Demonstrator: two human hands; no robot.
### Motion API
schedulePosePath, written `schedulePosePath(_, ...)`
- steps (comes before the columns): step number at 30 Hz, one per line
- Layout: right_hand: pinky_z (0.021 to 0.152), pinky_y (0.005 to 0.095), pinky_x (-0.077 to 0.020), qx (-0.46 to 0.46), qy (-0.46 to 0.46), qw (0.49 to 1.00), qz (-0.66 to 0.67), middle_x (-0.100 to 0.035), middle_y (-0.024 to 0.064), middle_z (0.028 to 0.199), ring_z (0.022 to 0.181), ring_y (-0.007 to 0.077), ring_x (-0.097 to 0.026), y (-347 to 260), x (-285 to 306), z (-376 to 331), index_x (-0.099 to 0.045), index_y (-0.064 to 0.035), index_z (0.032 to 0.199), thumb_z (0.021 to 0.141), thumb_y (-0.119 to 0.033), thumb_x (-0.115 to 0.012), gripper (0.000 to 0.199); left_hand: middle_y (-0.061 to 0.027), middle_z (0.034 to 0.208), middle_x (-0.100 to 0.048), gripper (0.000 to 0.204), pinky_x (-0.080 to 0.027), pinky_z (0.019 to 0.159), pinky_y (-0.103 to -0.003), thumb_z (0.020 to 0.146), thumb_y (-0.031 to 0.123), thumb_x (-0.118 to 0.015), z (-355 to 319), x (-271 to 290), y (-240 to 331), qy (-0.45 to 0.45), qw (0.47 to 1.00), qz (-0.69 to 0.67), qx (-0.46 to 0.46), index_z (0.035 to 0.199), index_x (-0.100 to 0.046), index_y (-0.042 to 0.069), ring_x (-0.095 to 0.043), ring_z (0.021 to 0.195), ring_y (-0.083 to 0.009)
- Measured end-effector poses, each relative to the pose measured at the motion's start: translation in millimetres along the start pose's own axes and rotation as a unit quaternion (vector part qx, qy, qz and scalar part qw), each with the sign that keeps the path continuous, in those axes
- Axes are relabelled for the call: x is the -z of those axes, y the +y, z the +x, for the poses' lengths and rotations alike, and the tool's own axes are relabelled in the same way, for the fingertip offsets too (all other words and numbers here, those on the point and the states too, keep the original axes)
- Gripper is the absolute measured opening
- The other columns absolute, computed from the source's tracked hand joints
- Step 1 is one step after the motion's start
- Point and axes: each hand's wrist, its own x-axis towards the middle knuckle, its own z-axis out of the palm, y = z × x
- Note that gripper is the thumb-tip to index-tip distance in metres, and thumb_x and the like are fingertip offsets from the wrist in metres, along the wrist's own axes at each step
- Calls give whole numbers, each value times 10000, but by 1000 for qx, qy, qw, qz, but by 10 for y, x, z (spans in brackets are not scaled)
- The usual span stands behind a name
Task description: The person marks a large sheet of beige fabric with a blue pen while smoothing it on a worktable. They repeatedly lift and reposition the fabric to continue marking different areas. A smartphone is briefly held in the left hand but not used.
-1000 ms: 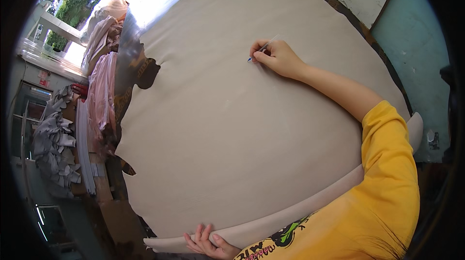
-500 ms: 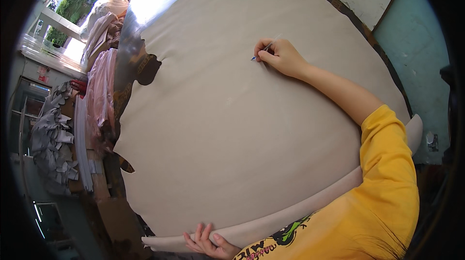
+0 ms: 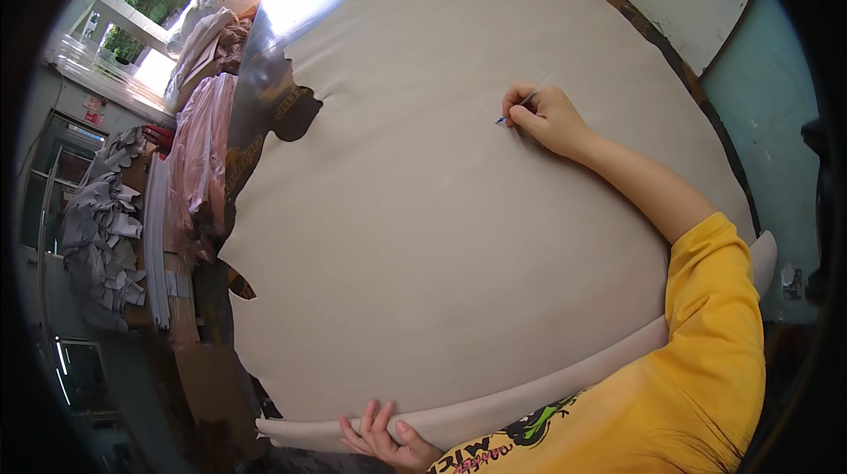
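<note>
A large beige sheet, seemingly a leather hide [image 3: 423, 236], lies spread over the table with an irregular outline. My right hand [image 3: 549, 119] is closed around a thin pen [image 3: 500, 121] with a clear barrel and a blue tip. Its tip is at the hide's surface, right of the middle; whether it touches I cannot tell. A small pale mark [image 3: 447, 178] shows on the hide, to the left of and nearer than the pen. At the near edge the hide curls into a roll [image 3: 565, 379]. My left hand [image 3: 388, 439] rests on that roll, fingers spread, holding nothing.
Dark patterned table surface [image 3: 298, 114] shows past the hide's notched left edge. Pink plastic wrapping [image 3: 203, 147] and hanging grey scraps [image 3: 101, 227] stand beyond it on the left. A cardboard box [image 3: 212, 395] sits lower left. A pale green wall [image 3: 763, 112] borders the right side.
The whole view has shifted, putting the hide farther right in the picture. My right hand with the pen has come slightly nearer across the hide. My left hand stays on the roll.
</note>
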Motion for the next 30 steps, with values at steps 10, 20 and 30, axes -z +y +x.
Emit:
schedulePosePath(10,825,282,-495,43,132,975,176,-689,46,963,952,108,-660,57,642,275,-656,-43,984,969,-181,-535,184,-57,1204,-693,292,-173,1160,-626,975,276,-535,-30,-65,24,25,1000,2,6,1095,-754,126,-428,1348,-426)
schedulePosePath(20,884,285,-498,-19,83,981,173,-685,39,973,1005,102,-650,237,587,487,-648,-57,1048,995,-229,-529,216,-85,1179,-692,333,-261,1140,-617,1018,306,-493,21,-29,37,7,999,30,-31,1095,-753,112,-469,1297,-422)
schedulePosePath(30,904,284,-509,-88,116,985,91,-674,23,995,969,92,-647,-70,1843,-829,-644,-59,1023,1009,-202,-503,201,-116,1131,-702,370,-294,1149,-582,1030,334,-473,18,-58,-7,9,998,19,-52,1074,-755,98,-524,1220,-380)
